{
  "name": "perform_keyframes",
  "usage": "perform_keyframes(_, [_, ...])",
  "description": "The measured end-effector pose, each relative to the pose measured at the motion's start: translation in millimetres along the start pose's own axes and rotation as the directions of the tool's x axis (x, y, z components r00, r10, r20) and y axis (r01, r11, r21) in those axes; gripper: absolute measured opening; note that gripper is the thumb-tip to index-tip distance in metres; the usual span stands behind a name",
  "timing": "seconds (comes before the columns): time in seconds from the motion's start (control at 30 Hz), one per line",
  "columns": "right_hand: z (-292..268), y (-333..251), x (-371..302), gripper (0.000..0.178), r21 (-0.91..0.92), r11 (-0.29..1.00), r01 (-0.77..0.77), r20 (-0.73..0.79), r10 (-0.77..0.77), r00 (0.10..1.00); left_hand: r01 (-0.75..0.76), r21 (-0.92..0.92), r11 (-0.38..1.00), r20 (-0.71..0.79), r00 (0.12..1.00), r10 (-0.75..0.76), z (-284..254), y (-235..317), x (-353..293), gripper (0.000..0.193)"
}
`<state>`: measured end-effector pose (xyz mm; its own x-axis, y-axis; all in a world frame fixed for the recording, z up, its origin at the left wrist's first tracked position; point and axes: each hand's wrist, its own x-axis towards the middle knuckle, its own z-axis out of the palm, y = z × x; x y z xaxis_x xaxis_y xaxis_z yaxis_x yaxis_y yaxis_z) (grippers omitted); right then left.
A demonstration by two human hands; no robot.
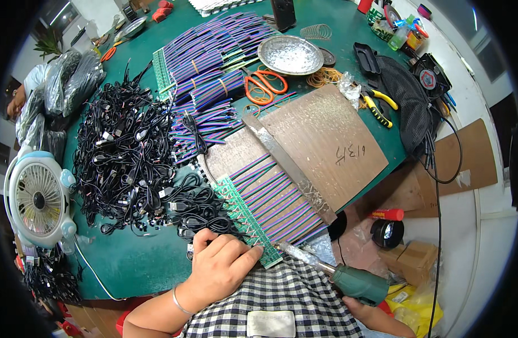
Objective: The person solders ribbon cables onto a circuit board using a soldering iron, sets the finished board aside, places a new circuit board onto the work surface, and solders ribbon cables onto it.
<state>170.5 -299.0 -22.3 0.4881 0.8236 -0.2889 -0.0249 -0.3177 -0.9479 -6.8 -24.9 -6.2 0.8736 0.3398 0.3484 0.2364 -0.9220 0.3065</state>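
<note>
My left hand (222, 263) is closed, with curled fingers and its thumb tip against the near end of a green circuit board strip (240, 209). Whatever lies between those fingers is hidden. My right hand (357, 308), only partly visible, grips the green handle of a soldering iron (360, 283). The iron's metal tip reaches the strip's near end, close to my left thumb. Multicoloured wires (281, 200) run in parallel from the strip across a wooden board (335, 138). A metal bar (290, 168) lies over the wires.
Black cables (124, 152) are heaped on the left beside a small fan (39, 197). More wired strips (214, 48), a metal dish (290, 55), orange-handled scissors (262, 87) and yellow-handled pliers (378, 107) lie farther back. Another person (19, 101) is at the far left.
</note>
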Motion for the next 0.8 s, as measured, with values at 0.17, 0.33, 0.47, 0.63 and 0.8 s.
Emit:
perform_keyframes(0.17, [-2.4, 3.4, -3.2, 0.039, -0.196, 0.981, -0.001, 0.089, 0.019, 0.996, 0.0, -0.013, 1.0, 0.007, 1.0, 0.0, 0.3, -1.3, -2.3, 0.022])
perform_keyframes(0.33, [-2.7, 12.2, 1.5, 0.031, -0.174, 0.983, 0.055, 0.089, -0.04, 0.995, -0.006, -0.013, 1.0, 0.013, 1.0, 0.006, 1.1, -0.7, -3.5, 0.023])
perform_keyframes(0.47, [0.9, 13.5, 1.6, 0.031, -0.118, 0.992, 0.042, 0.045, -0.037, 0.998, 0.003, -0.025, 1.0, 0.028, 1.0, -0.002, 1.3, 0.1, -3.2, 0.023])
perform_keyframes(0.63, [-0.2, 18.0, 4.3, 0.032, -0.225, 0.961, 0.158, 0.099, -0.139, 0.985, 0.012, -0.03, 0.999, 0.035, 0.999, -0.011, 0.9, 0.6, -2.8, 0.023])
perform_keyframes(0.8, [1.1, 16.4, -1.1, 0.034, -0.147, 0.988, 0.051, 0.039, -0.045, 0.998, 0.017, -0.017, 1.0, 0.063, 0.998, -0.016, -1.1, 1.7, -0.8, 0.023])
